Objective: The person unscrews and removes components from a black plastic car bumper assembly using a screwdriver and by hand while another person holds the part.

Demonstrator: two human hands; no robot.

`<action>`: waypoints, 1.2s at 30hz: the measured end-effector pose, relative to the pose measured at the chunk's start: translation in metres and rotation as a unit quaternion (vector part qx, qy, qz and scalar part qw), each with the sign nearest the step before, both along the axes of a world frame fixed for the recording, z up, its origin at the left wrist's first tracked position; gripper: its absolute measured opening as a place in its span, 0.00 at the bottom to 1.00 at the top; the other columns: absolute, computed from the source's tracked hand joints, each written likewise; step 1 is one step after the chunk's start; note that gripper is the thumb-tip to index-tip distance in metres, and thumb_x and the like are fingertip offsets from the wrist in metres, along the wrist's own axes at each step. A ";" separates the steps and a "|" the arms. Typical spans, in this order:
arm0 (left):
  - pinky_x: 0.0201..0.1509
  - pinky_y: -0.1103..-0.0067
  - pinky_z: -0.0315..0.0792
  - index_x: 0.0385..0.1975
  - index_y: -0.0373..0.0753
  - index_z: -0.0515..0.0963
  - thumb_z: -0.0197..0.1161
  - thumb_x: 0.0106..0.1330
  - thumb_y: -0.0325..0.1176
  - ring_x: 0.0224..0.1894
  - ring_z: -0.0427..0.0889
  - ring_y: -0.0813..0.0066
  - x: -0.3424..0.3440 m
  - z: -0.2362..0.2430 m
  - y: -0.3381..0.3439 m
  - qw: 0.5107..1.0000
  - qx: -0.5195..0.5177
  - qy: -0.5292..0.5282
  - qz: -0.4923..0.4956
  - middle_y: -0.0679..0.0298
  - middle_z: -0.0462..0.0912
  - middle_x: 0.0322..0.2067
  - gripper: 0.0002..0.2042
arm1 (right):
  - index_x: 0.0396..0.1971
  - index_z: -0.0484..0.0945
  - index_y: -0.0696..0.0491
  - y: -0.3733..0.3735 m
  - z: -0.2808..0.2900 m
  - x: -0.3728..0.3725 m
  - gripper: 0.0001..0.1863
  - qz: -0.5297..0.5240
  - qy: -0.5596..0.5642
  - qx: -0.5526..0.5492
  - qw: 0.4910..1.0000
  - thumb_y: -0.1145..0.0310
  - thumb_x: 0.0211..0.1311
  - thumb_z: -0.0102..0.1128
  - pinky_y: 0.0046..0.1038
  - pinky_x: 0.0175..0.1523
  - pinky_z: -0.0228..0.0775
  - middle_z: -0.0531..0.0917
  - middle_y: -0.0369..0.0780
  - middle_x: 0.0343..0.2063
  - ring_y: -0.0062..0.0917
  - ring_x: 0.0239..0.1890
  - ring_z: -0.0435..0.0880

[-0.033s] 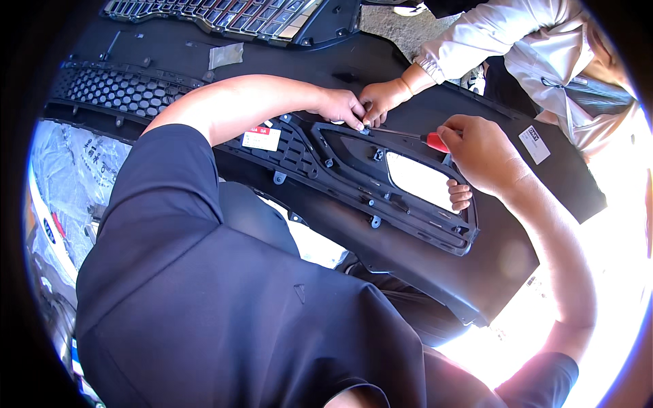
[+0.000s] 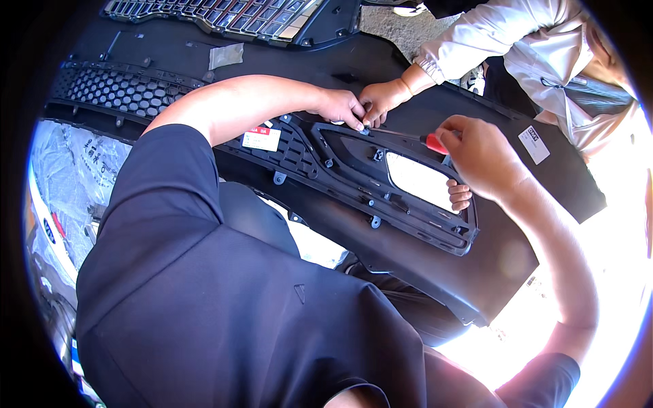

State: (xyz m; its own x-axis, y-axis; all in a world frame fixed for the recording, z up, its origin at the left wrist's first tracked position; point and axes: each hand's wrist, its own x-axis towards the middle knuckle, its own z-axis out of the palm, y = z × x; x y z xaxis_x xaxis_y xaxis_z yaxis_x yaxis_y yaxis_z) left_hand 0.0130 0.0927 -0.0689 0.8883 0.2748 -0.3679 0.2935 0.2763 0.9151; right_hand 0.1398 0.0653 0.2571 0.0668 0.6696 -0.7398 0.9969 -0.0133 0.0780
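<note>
My left hand (image 2: 340, 107) has its fingertips pinched at a small clip (image 2: 365, 130) on the upper edge of a black trim frame (image 2: 340, 153) with an opening. My right hand (image 2: 479, 153) grips the red handle (image 2: 433, 143) of a screwdriver, its thin shaft pointing left toward that clip. A co-worker's hand (image 2: 382, 96) touches the same spot beside my left fingertips. Fingers of another hand (image 2: 459, 195) show in the opening; whose arm they belong to is hidden. The frame lies on a large black bumper panel (image 2: 503, 238).
A chrome grille (image 2: 224, 17) lies at the top, a honeycomb mesh (image 2: 122, 88) and small plastic bag (image 2: 226, 56) below it. Crumpled plastic wrapping (image 2: 78, 170) is at left. A co-worker in a light jacket (image 2: 510, 30) leans in from upper right. A white label (image 2: 534, 144) is on the panel.
My right hand and forearm have shifted very slightly, with a little less of the red handle showing. My left hand looks unchanged.
</note>
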 end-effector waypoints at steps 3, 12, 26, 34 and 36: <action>0.25 0.80 0.60 0.52 0.43 0.86 0.68 0.70 0.38 0.23 0.66 0.86 0.000 -0.015 0.002 1.000 -0.014 -0.006 -0.008 0.76 0.73 0.22 0.14 | 0.46 0.74 0.57 -0.017 0.011 -0.019 0.13 0.129 -0.010 0.022 0.991 0.70 0.67 0.63 0.41 0.57 0.78 0.79 0.54 0.46 0.45 0.49 0.85; 0.25 0.79 0.60 0.51 0.43 0.86 0.68 0.70 0.38 0.22 0.65 0.86 0.005 -0.029 -0.003 1.000 0.011 -0.026 0.003 0.75 0.72 0.22 0.13 | 0.31 0.78 0.50 -0.029 0.007 -0.021 0.10 0.448 0.026 0.144 0.882 0.61 0.71 0.61 0.31 0.26 0.78 0.78 0.38 0.22 0.30 0.20 0.83; 0.21 0.80 0.56 0.44 0.43 0.86 0.68 0.71 0.40 0.19 0.61 0.86 -0.001 -0.005 -0.001 1.000 -0.020 -0.011 -0.003 0.77 0.65 0.17 0.10 | 0.50 0.70 0.56 -0.031 0.006 -0.036 0.17 0.390 0.094 0.056 0.914 0.74 0.64 0.63 0.32 0.37 0.85 0.73 0.46 0.43 0.34 0.35 0.88; 0.21 0.80 0.55 0.43 0.44 0.86 0.68 0.71 0.39 0.18 0.60 0.86 -0.002 -0.011 -0.002 1.000 -0.028 -0.004 -0.003 0.77 0.65 0.17 0.09 | 0.44 0.74 0.57 -0.030 0.000 -0.041 0.12 0.373 0.006 0.082 0.924 0.67 0.69 0.62 0.31 0.37 0.84 0.76 0.45 0.42 0.30 0.35 0.87; 0.21 0.80 0.56 0.43 0.44 0.86 0.67 0.71 0.39 0.18 0.60 0.87 0.000 -0.015 -0.002 1.000 -0.009 -0.012 -0.003 0.77 0.65 0.17 0.09 | 0.42 0.75 0.57 -0.031 0.002 -0.044 0.11 0.382 0.096 0.121 0.911 0.68 0.65 0.63 0.30 0.42 0.84 0.76 0.45 0.41 0.32 0.40 0.87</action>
State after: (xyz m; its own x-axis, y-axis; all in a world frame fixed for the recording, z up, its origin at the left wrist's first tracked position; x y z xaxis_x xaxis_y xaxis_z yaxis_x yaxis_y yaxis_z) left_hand 0.0131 0.0910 -0.0842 0.8987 0.2637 -0.3506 0.2724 0.2910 0.9171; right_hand 0.0957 0.0346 0.2591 -0.6022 0.6111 -0.5138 0.7173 0.6967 -0.0121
